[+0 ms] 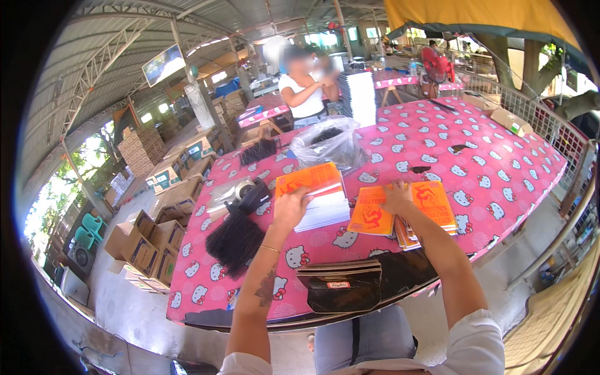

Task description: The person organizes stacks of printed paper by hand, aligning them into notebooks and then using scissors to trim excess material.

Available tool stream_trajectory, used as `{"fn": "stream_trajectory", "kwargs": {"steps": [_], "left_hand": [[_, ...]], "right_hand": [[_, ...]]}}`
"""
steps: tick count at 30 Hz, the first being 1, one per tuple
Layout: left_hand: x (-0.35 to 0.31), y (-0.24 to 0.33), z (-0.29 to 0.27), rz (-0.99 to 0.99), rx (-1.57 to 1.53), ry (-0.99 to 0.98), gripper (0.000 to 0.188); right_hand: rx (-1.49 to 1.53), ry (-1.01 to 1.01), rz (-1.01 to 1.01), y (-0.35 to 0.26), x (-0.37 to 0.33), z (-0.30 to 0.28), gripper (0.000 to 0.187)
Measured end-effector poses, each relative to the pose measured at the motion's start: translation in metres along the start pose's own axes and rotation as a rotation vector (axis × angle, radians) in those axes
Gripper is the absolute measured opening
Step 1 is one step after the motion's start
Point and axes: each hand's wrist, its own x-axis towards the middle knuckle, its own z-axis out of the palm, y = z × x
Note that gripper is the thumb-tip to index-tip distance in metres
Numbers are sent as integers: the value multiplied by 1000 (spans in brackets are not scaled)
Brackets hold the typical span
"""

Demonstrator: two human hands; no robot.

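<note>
My left hand [292,207] is closed on the left edge of a stack of white sheets with orange covers [322,205], with the cover sheets at its far side. To the right, my right hand [398,197] grips the upper edge of an orange spiral notebook [372,211], fingertips partly hidden. Beside it, a pile of orange notebooks [434,203] lies partly under my right forearm. Black binding coils [235,242] are heaped left of my left forearm, next to a black tape dispenser [251,195].
A black board-like holder [344,286] lies at the near edge of the pink table cover [419,140]. Beyond the stacks sits a clear plastic bag [328,145] with black coils. A person [303,87] stands behind a tall stack [358,99]. Cartons [150,244] fill the left floor.
</note>
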Motion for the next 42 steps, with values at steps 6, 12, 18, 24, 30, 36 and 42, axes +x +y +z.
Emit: {"fn": "stream_trajectory", "kwargs": {"steps": [6,12,18,24,30,36,42], "left_hand": [[-17,-12,4,2,-28,160,23],[-6,5,16,-25,-97,127,23],[-34,-22,-5,-49,-2,160,24],[-2,-6,8,16,99,147,18],[2,92,-107,276,85,432,12],[-49,170,-126,465,-127,163,17],[-61,165,-118,446,-128,119,15]], "right_hand": [[3,-322,-87,-15,33,-32,81],[1324,131,-50,26,52,-28,65],[1664,420,185,52,28,-109,48],[1000,-15,221,174,-18,-19,73],[1246,210,-309,42,-106,-112,110],[1783,38,-283,-46,-200,-109,22],[1706,144,-185,-69,-220,-92,21]]}}
